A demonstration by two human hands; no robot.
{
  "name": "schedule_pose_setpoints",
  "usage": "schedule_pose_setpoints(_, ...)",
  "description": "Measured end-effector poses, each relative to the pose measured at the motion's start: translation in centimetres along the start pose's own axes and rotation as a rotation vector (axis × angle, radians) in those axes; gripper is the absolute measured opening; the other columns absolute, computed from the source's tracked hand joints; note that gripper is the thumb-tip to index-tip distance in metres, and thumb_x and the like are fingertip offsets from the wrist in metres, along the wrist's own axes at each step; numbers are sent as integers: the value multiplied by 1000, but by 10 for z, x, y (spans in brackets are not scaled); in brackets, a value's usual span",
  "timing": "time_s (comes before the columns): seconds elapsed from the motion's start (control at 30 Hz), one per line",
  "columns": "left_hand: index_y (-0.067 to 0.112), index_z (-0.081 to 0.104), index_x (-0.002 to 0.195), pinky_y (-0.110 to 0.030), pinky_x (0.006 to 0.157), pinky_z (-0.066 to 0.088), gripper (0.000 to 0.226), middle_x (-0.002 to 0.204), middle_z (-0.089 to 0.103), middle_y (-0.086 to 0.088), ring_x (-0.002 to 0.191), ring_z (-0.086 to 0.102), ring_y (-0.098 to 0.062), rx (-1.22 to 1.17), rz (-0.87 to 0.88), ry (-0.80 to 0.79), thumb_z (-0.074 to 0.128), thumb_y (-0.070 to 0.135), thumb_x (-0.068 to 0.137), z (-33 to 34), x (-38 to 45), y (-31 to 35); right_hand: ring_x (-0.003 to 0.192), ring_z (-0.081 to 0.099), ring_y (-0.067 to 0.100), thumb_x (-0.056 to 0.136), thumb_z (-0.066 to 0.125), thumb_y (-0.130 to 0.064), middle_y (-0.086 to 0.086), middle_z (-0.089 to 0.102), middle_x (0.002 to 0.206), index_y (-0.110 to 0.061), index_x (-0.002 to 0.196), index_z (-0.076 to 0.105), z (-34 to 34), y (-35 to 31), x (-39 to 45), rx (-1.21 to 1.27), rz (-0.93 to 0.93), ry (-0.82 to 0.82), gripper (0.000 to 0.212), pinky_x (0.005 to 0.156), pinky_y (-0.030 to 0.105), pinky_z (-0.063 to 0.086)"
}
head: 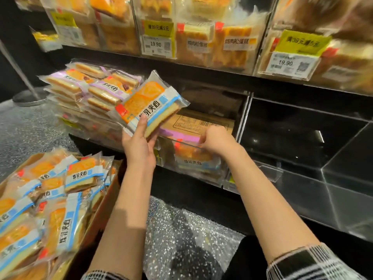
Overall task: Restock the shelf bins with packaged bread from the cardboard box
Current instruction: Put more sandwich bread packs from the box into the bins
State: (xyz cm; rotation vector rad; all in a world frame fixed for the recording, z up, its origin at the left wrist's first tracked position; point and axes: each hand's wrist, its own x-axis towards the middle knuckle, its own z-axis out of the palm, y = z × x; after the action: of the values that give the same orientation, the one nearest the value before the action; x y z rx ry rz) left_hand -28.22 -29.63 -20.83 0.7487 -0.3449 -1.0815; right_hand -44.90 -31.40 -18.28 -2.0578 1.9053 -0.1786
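I am kneeling over a speckled floor in front of dark shelving, and a stack of purple-trimmed bread packs is piling up on the shelf just left of where I am working. Above it, clear bins are holding orange cakes behind yellow promotion labels and 2 price tags reading 19.90. To the right, a clear acrylic bin is sitting dark inside. A flattened brown carton with a barcode is lying in the bin ahead of me, over the packs already there, and it is partly blocking the opening. My right hand is curling its fingers over that bin's front edge beside the carton; I cannot tell whether it is pinching anything. My left hand is gripping a packaged bread from below, thumb across its face, tilting it above the bin. The pack is clear plastic with a blue-and-white band, a red tab, and golden toast inside. More identical packs are filling the cardboard box at my lower left.
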Motion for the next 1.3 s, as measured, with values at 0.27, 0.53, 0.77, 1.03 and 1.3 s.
schedule_pose_setpoints(0.27, 16, 46, 136, -27, 65, 56, 50, 106, 69, 0, 89, 70, -12, 28, -36, -36, 64, 13, 89, -1, -9, 2, 85, 56, 19, 77, 76, -12, 8, 63, 101, -3, 105, 69, -19, -14, -7, -361, 79, -169, 30, 80, 29, 50)
schedule_pose_setpoints(0.53, 21, 58, 112, -37, 81, 55, 33, 99, 71, 3, 96, 69, -17, 162, -23, -112, 70, 11, 84, -8, 7, 1, 79, 71, 24, 92, 59, -11, 12, 71, 86, 1, 99, 68, -46, -12, 7, -203, 85, -103, 17, 75, 37, 59)
schedule_pose_setpoints(0.77, 19, 64, 99, -25, 75, 53, 26, 92, 72, 4, 86, 69, -9, 350, 101, -228, 75, 10, 76, -16, 17, 6, 108, 57, 13, 87, 62, -49, -2, 58, 122, -29, 138, 45, -56, -42, 16, 381, -402, 120, 57, 89, 28, 49)
schedule_pose_setpoints(1.03, 13, 53, 124, -25, 73, 55, 38, 106, 69, 1, 94, 68, -12, 384, 66, -266, 63, 20, 88, -15, 18, 4, 86, 67, 15, 79, 76, -30, 4, 71, 91, -15, 93, 71, -62, -36, 24, 228, -408, 112, 21, 75, 37, 56)
schedule_pose_setpoints(1.3, 9, 53, 128, -21, 58, 56, 30, 99, 67, -3, 83, 68, -11, 256, -99, 78, 46, 18, 100, -40, 38, 25, 104, 60, 19, 76, 77, -31, -3, 66, 110, -26, 113, 64, -11, -54, 49, 348, -288, 426, 39, 86, 41, 52)
